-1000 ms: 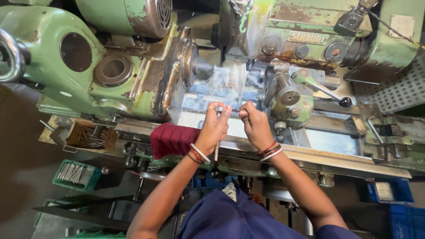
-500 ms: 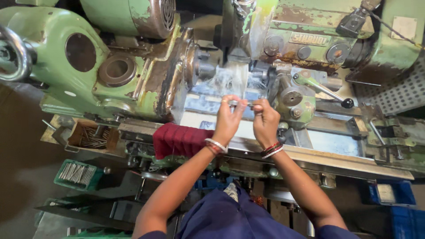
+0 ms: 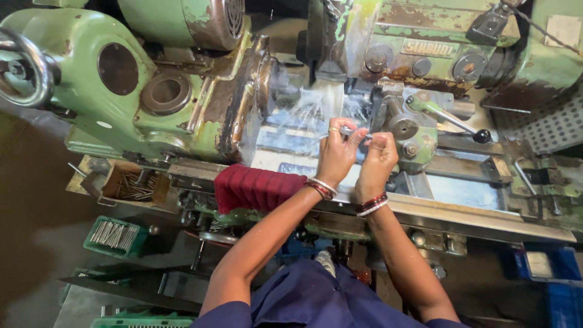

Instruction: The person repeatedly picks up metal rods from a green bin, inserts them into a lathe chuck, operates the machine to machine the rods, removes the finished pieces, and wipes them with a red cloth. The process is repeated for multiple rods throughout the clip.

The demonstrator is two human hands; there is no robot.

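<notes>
While coolant is spraying at twelve o'clock, the left hand (image 3: 336, 153) and right hand (image 3: 378, 163) are pinching a thin metal pin (image 3: 351, 131) dangerously near the spinning wheel (image 3: 330, 97), risking slipped fingers.

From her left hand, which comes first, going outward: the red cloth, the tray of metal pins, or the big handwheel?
From the left hand:
1. Red cloth, just below-left, over the machine's edge.
2. Tray of metal pins, further left.
3. Handwheel, at the far upper-left corner.
</notes>
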